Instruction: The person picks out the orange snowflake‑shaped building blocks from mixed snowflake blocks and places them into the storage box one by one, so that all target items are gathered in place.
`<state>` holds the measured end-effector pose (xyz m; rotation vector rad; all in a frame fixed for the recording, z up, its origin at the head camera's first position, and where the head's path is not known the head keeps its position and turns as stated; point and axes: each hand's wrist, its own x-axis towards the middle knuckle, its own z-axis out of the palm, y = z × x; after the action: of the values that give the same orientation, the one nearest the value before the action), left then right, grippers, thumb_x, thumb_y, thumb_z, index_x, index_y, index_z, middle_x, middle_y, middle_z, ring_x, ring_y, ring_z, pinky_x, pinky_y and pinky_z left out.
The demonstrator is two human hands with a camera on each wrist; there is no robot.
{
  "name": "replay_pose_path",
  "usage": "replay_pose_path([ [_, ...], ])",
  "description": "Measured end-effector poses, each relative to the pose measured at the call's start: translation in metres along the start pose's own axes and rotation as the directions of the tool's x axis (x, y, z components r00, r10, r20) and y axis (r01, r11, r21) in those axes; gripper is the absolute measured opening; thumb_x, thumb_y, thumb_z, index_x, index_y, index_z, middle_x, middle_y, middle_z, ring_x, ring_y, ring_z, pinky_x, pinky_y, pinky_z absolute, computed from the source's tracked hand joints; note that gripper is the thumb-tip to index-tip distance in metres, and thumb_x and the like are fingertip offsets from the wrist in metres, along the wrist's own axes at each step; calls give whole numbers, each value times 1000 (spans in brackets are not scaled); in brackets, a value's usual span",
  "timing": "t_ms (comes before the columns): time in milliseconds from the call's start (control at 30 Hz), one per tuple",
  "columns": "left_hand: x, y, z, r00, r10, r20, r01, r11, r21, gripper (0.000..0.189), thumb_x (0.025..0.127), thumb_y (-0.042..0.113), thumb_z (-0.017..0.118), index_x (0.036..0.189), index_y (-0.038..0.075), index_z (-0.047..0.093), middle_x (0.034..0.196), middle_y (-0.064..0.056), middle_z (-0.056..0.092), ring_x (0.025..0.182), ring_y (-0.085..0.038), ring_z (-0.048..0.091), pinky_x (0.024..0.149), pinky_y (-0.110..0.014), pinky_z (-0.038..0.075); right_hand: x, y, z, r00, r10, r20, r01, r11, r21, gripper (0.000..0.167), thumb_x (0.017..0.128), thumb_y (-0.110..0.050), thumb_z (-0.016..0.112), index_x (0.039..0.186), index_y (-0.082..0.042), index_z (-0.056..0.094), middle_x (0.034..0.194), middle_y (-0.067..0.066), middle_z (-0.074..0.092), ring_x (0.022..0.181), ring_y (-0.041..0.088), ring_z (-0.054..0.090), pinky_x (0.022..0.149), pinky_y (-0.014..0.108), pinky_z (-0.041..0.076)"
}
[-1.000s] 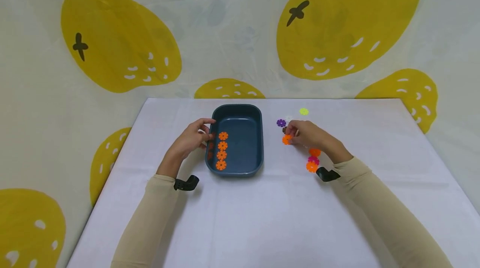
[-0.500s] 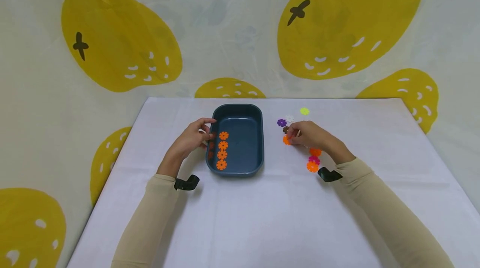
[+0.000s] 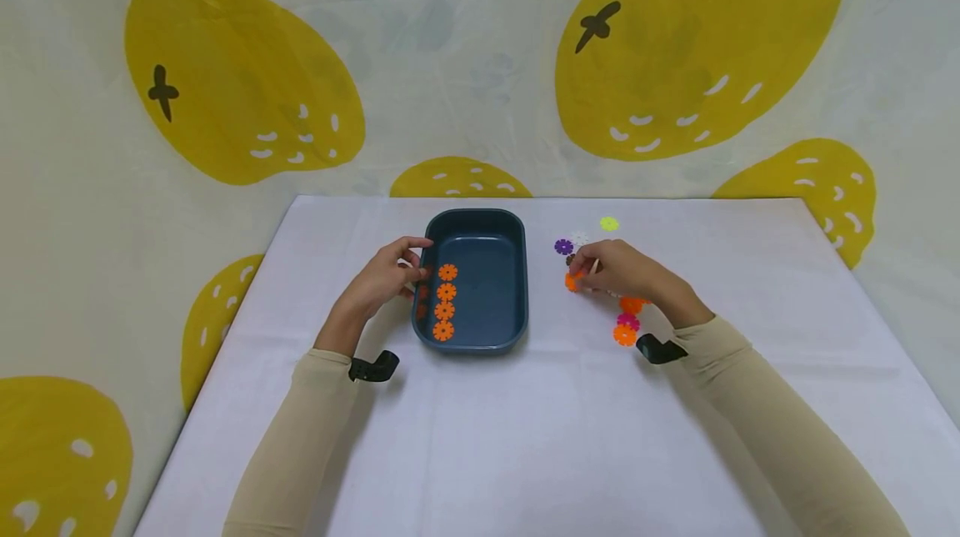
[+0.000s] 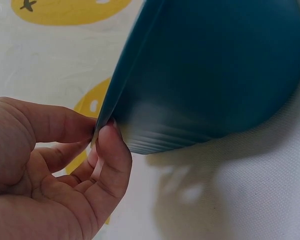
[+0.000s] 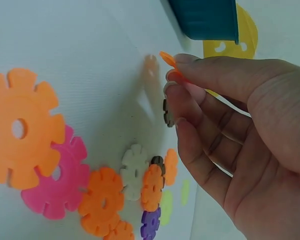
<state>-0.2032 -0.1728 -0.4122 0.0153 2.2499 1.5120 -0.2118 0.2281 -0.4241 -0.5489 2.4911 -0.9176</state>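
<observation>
My left hand [image 3: 382,277] pinches the left rim of a dark blue-green plastic tray [image 3: 487,295]; the left wrist view shows thumb and fingers on either side of its wall [image 4: 210,65]. Inside, along the left side, several orange notched flower discs [image 3: 446,291] lie in a column. To the right of the tray, my right hand [image 3: 617,270] pinches another orange flower disc [image 5: 167,59] between thumb and fingertips, tilted on edge above the cloth. A dark brown disc [image 5: 167,112] shows just beyond these fingers. The right hand partly hides the loose discs beneath it.
Around the right hand lie a purple disc [image 3: 563,246], a white disc [image 3: 580,238], a yellow-green disc [image 3: 609,223], a pink disc [image 3: 628,321] and more orange discs [image 3: 625,335]. A white cloth [image 3: 495,437] covers the table, backed by a patterned curtain [image 3: 465,62].
The right fingertips and the orange disc have shifted only slightly, with the disc showing a little more to the left. My left hand and the tray stay where they were.
</observation>
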Motion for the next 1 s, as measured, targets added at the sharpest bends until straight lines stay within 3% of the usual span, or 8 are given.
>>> replay_pose_path([
  [300, 0, 0, 1, 1000, 6, 4, -6, 1000, -9, 50, 100, 0, 55, 148, 10, 48, 105, -12, 41, 107, -41, 56, 65, -35, 55, 1, -10, -7, 999, -43, 8, 43, 999, 4, 19, 92, -5, 72, 111, -7, 72, 103, 5, 69, 95, 27, 62, 77, 31, 57],
  [633, 1, 1, 1, 1000, 1, 3, -1, 1000, -5, 50, 99, 0, 56, 148, 10, 47, 105, -12, 42, 108, -42, 57, 65, -34, 55, 2, -27, -13, 996, -82, 19, 81, 996, 44, 17, 93, -8, 73, 110, -7, 72, 99, 6, 70, 85, 26, 65, 75, 31, 57],
  [1000, 1, 2, 1, 1000, -14, -5, 14, 1000, 5, 51, 100, 0, 55, 149, 11, 47, 106, -12, 42, 109, -40, 58, 64, -32, 54, 7, -42, -18, 991, -129, 30, 127, 990, 56, 16, 93, -12, 73, 109, -11, 72, 98, 7, 73, 85, 29, 68, 76, 32, 56],
])
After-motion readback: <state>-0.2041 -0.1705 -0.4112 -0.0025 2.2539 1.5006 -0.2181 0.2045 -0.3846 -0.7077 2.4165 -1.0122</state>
